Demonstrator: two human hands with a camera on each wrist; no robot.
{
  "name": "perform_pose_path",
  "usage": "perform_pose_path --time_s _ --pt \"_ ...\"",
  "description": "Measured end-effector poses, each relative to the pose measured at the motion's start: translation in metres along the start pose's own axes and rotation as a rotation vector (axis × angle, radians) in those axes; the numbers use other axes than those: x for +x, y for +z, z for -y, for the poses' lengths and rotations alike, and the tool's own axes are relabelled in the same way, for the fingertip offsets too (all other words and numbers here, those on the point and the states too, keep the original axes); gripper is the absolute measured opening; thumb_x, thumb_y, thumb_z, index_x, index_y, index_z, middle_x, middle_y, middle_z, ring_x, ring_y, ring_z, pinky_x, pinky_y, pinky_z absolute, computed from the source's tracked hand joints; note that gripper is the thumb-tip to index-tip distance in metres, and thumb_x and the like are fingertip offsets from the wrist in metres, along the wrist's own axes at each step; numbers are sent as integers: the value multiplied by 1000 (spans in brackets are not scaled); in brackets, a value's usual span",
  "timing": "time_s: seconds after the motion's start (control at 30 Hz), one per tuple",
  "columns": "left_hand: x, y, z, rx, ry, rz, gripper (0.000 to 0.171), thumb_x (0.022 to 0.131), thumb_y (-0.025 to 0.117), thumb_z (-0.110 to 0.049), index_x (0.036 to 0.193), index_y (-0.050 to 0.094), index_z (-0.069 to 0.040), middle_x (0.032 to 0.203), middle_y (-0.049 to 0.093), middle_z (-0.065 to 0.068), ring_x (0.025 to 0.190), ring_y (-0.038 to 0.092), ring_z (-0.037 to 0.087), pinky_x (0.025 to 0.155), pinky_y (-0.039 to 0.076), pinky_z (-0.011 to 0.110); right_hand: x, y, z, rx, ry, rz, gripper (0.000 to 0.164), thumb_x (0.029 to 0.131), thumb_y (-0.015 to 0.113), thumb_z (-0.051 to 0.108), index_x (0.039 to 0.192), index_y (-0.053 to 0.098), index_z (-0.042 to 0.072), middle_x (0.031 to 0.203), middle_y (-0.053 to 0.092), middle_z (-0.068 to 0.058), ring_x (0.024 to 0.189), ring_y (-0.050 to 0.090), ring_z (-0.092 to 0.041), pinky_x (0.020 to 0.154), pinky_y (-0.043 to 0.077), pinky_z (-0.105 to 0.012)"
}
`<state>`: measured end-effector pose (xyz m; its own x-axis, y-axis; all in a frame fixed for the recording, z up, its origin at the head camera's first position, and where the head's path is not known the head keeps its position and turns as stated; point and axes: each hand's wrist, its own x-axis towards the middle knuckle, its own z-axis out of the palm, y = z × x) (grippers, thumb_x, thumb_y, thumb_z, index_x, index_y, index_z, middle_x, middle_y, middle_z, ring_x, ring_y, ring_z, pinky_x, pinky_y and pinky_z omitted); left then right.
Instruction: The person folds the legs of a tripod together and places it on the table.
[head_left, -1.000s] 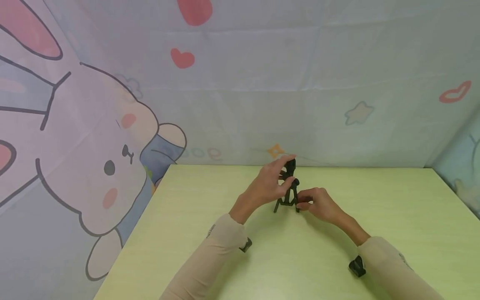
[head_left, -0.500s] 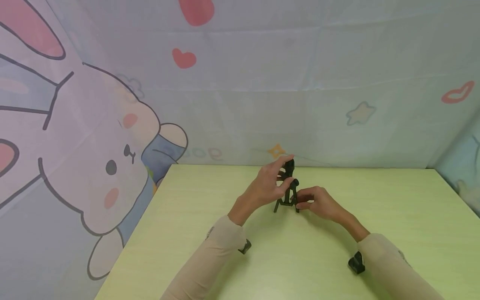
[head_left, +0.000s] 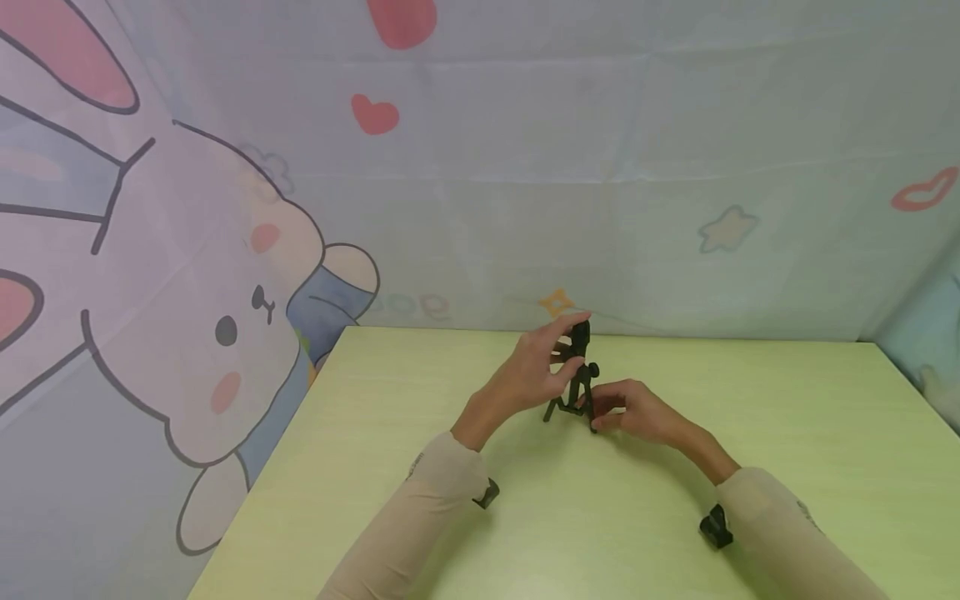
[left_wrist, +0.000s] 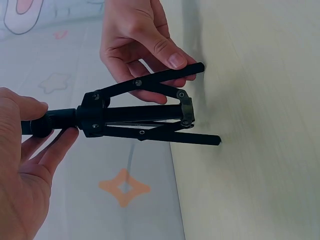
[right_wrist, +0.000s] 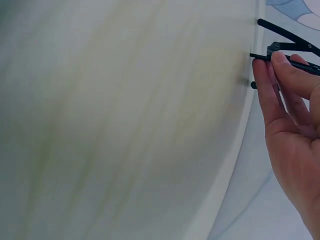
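Note:
A small black tripod stands near the back of the table, its legs spread and braced to the centre column. My left hand holds its top part between thumb and fingers; in the left wrist view the thumb and fingers wrap the neck just above the leg hub. At the lower right, my right hand pinches one tripod leg near its foot. The right wrist view shows this right hand with thumb and fingers on that leg. The left hand partly hides the tripod's top.
The pale yellow-green tabletop ends at a printed cloth backdrop just behind the tripod. Small black devices sit at the left wrist and the right wrist.
The tripod has turned slightly, and the leg in my right hand has come a little nearer. My right hand has shifted slightly with it. The left hand keeps its hold on the top.

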<state>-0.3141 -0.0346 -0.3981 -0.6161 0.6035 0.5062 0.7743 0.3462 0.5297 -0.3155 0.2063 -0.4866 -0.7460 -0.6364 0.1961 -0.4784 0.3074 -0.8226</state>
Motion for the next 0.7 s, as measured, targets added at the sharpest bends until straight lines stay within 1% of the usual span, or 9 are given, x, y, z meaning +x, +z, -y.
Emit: perform_pose_path --time_s 0.2,0.3,0.5,0.7 --pt "-1 0 0 -19 -8 -6 61 101 66 -2 156 41 -9 148 54 15 113 69 28 88 56 21 2 2 -1 -81 -58 -18 21 91 77 -3 112 76 1 100 76 -12 95 73 -24 87 60 -36" --pt "-1 0 -1 -29 -14 -3 61 101 66 -3 156 41 -9 147 54 15 115 68 28 88 56 20 2 2 1 -116 -98 -27 19 90 77 -4 109 76 0 101 76 -12 94 74 -26 86 61 -39" --pt "-2 0 -3 -52 -17 11 61 102 65 -6 158 39 -9 145 55 16 112 69 27 89 57 22 4 3 1 -186 -155 -64 16 89 78 -6 103 77 1 98 76 -8 90 75 -30 81 62 -42" --pt "-3 0 -4 -66 -22 5 62 102 65 -5 158 38 -9 147 53 16 116 68 27 89 57 22 6 3 1 -201 -143 -67 18 88 79 -6 103 79 3 98 77 -4 89 76 -25 80 62 -39"
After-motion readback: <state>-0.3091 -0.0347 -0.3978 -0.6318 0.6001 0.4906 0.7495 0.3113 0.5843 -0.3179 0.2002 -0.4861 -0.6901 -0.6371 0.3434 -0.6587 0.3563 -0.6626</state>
